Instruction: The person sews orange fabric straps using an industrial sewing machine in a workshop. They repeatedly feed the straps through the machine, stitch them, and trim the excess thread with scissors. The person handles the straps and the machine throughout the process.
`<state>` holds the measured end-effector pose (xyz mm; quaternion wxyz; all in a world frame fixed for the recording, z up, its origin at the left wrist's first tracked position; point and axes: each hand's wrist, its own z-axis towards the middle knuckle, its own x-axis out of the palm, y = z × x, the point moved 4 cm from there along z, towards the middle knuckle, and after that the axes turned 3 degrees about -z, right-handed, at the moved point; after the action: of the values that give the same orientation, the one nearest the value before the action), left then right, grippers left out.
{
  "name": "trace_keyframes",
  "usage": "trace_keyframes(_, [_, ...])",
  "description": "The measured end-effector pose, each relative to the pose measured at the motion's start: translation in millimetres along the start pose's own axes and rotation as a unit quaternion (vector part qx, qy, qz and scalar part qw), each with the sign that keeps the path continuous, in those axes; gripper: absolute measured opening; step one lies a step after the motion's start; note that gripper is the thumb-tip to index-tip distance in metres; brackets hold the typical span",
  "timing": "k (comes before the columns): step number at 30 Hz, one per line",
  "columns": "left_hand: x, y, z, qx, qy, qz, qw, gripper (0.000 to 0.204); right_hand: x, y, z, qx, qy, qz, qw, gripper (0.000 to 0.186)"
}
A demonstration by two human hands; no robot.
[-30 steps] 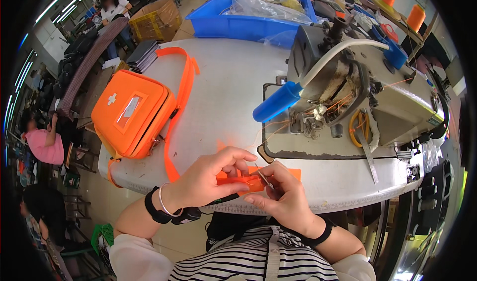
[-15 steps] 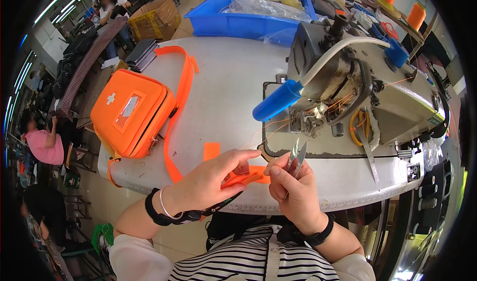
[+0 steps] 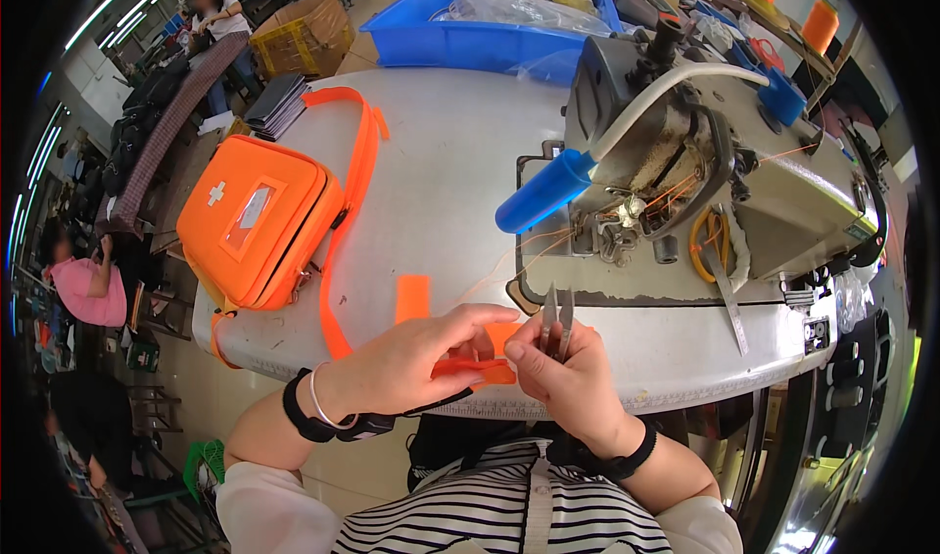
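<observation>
A cardboard box (image 3: 302, 40) sits left of a blue bin (image 3: 441, 50).

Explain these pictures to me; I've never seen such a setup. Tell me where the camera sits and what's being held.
No robot here: these are a person's bare hands. The wide, curved view comes from a camera worn on the head, looking down, so picture left is the person's left.

The left hand grips an orange strip. The right hand holds small metal snips, blades apart and pointing away from the body.

On the pale table, an orange bag lies at left; a sewing machine stands at right, with yellow-handled scissors beside it.
</observation>
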<state>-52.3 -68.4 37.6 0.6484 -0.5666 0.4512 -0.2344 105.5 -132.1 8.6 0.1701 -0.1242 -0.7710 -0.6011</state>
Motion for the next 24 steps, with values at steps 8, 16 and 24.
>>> trace_keyframes(8, [-7,-3,2,0.058,0.095,-0.017,0.994,0.03,-8,-2,4,-0.035,-0.032,0.087,0.995,0.011])
trace_keyframes(16, [-14,-1,0,0.058,0.087,-0.062,0.993,0.037,-14,22,-8,-0.143,-0.085,-0.165,0.972,0.018])
trace_keyframes(24, [-25,0,-3,0.045,0.056,-0.09,0.993,0.061,-5,15,-21,-0.105,0.01,-0.368,0.924,0.033])
